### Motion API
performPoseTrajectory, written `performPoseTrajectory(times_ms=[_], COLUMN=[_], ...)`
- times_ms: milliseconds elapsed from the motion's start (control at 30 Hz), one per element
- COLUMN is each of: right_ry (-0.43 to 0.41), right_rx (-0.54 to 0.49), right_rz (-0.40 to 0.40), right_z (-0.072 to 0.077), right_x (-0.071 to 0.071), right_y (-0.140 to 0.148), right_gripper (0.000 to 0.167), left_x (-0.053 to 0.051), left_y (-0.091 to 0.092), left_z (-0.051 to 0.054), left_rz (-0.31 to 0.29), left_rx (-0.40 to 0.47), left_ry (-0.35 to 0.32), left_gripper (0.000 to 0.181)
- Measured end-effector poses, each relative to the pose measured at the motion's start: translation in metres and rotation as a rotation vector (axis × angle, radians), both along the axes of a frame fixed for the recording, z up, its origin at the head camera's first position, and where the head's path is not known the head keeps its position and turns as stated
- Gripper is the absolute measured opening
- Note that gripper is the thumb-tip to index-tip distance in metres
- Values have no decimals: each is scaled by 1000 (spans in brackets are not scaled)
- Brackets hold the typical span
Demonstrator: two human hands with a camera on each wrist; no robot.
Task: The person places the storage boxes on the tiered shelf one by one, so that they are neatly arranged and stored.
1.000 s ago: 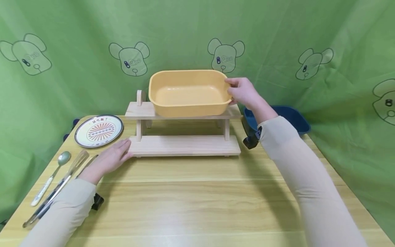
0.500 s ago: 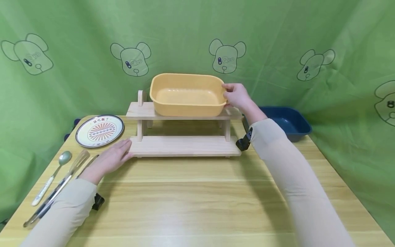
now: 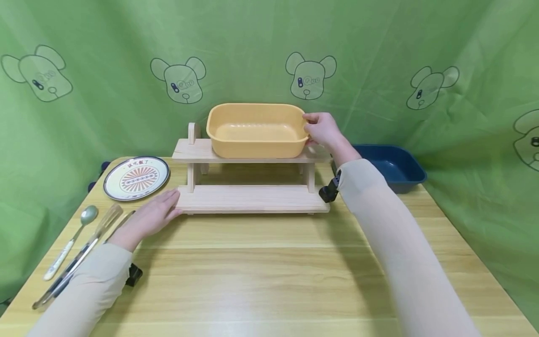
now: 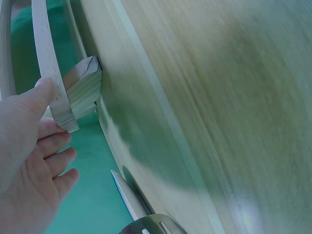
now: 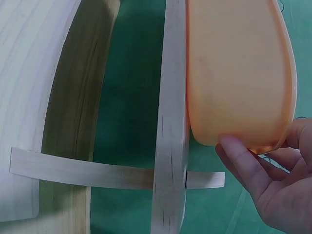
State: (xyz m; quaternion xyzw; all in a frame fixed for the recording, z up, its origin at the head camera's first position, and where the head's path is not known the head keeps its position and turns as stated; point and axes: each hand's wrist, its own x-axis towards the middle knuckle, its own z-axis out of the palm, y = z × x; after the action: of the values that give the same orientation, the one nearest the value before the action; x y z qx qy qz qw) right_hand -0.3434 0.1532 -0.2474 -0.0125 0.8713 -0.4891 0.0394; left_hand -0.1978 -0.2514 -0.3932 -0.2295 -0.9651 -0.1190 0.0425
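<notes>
At far left on the table, a round white plate (image 3: pixel 136 179) with a dark rim and a red sunburst print lies flat. To its right, a two-tier wooden shelf stands lengthwise. The left hand (image 3: pixel 153 213) touches the left end of its lower board (image 3: pixel 252 198), fingers loosely extended and thumb on the edge. On the upper board (image 3: pixel 191 149) sits a yellow basin (image 3: pixel 258 149), upright, to the right of a short rounded peg (image 3: pixel 191 133); its smooth, shiny inner floor shows. The right hand (image 3: pixel 323 129) holds the basin's right end, thumb and fingers close together at the wall and rim. Behind that forearm, at the table's far right corner, is a dark blue basin (image 3: pixel 391 169), partly hidden, part of its plain inside visible.

Below the plate, a spoon (image 3: pixel 62 257) with a pale handle lies slantwise. Beside it are a slotted turner (image 3: pixel 98 230) and another long utensil partly covered by the left arm. The table (image 3: pixel 252 271) has pale, striped wood grain. Behind and around it hangs a green cloth (image 3: pixel 252 37), creased, with a row of outlined animal heads with round ears. Both sleeves are pale beige.
</notes>
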Motion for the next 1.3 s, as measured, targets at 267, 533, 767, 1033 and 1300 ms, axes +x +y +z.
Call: performPoseTrajectory(times_ms=[267,533,767,1033,1300], right_ry=[-7,-20,-34,-29,-40], right_rx=[-1,1,7,4,-7], right_rz=[-8,1,1,-3,-26], right_z=[1,1,2,3,2], right_x=[-2,-3,-3,-3,-4], right_y=[-1,-2,-2,-2,-2], right_gripper=[50,49,48,48,48], left_x=[1,1,1,-1,0], left_y=[-1,-1,-1,-2,-1], left_z=[0,-1,-1,-2,-1], left_rz=[-2,0,-1,15,12], left_rx=[8,7,6,0,2], left_ry=[13,12,5,-11,-4], left_gripper=[56,56,58,57,56])
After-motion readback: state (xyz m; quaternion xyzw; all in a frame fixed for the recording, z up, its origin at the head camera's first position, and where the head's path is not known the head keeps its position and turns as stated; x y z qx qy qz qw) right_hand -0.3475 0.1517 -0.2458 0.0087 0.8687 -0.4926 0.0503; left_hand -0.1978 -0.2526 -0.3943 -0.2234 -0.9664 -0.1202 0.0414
